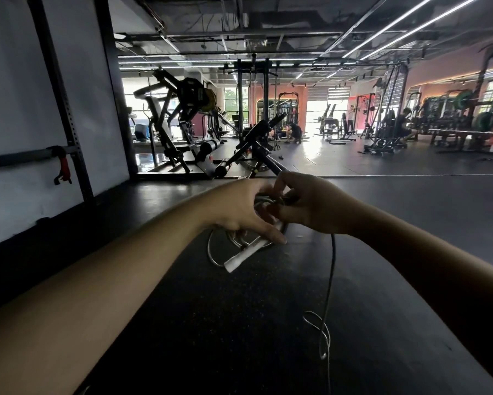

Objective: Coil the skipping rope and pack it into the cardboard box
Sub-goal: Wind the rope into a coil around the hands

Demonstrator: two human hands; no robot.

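Note:
My left hand (241,208) holds a bundle of thin grey skipping rope coils (215,253) together with a white handle (243,256) that sticks out below the fingers. My right hand (310,203) pinches the rope at the top of the coils, close against the left hand. A loose length of the rope (331,280) hangs from under my right hand and ends in small loops (320,334) near the dark floor. No cardboard box is in view.
A black speckled rubber surface (239,323) lies under my arms. A white wall with a black rack and red clip (63,166) stands left. Weight machines (182,124) and benches fill the gym ahead, with people far back right.

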